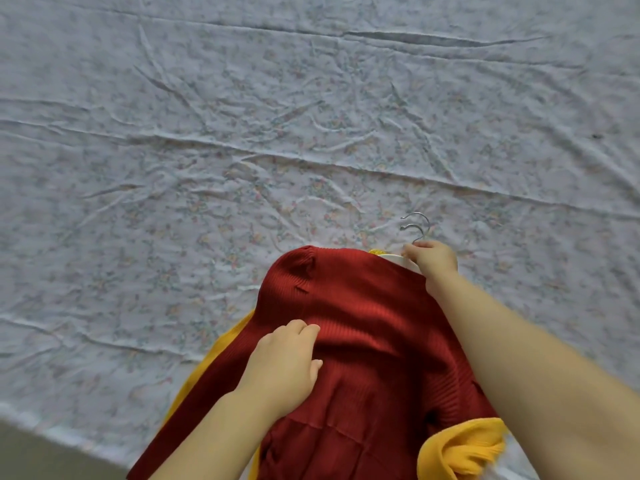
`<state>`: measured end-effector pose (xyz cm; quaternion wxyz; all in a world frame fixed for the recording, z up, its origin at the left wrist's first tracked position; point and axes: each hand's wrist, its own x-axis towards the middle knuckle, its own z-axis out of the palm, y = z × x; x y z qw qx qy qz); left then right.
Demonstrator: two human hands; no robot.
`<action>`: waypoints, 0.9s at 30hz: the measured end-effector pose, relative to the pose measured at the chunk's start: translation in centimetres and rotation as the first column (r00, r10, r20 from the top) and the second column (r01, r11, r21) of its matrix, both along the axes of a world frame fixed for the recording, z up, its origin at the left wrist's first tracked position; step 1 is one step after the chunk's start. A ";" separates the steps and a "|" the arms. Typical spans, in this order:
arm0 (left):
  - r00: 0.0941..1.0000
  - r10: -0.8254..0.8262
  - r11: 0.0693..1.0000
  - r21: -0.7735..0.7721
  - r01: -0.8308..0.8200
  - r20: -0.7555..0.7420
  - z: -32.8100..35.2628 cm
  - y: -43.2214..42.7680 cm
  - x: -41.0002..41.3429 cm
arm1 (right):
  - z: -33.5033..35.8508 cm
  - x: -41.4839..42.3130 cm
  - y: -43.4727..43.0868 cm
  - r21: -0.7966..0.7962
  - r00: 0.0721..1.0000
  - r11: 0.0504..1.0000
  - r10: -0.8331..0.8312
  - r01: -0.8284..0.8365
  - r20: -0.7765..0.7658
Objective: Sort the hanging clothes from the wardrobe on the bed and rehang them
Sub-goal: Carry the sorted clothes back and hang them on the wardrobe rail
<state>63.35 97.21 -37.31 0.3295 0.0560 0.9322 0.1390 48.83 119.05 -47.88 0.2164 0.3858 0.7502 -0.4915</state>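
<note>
A red ribbed knit garment (pixel 363 306) hangs over the near part of the bed, on top of a yellow knit garment (pixel 464 448) that shows at its left edge and lower right. Two metal hanger hooks (pixel 417 226) stick out past the collar, with a bit of white hanger (pixel 394 258) under them. My right hand (pixel 431 263) grips the hangers just below the hooks. My left hand (pixel 287 362) rests on the red knit with its fingers bent into the fabric.
The bed is covered by a wrinkled pale floral sheet (pixel 277 133) that fills most of the view. The bed's near edge runs across the lower left, with a strip of floor (pixel 31 455) beyond it.
</note>
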 end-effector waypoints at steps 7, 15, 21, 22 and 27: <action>0.992 0.021 0.999 0.050 -0.015 -0.124 3.9 -0.8 0.9 | 8.1 3.6 -1.3 0.014 0.948 0.991 0.132 -0.134 -0.289; 0.880 0.167 0.973 0.220 -0.074 -0.445 12.0 -3.6 3.6 | 22.4 11.3 -7.1 0.034 0.765 0.940 0.297 -0.340 -0.571; 0.718 0.263 0.953 0.288 -0.090 -0.645 20.6 -8.7 10.0 | 34.6 19.8 -14.2 -0.078 0.670 0.873 0.308 -0.481 -0.676; 0.688 0.274 0.951 0.294 -0.093 -0.672 21.8 -9.9 11.5 | 36.6 21.2 -15.4 -0.105 0.658 0.856 0.306 -0.507 -0.688; 0.415 0.378 0.924 0.367 -0.111 -0.828 28.5 -17.0 19.5 | 44.3 28.0 -22.9 -0.168 0.575 0.753 0.317 -0.636 -0.754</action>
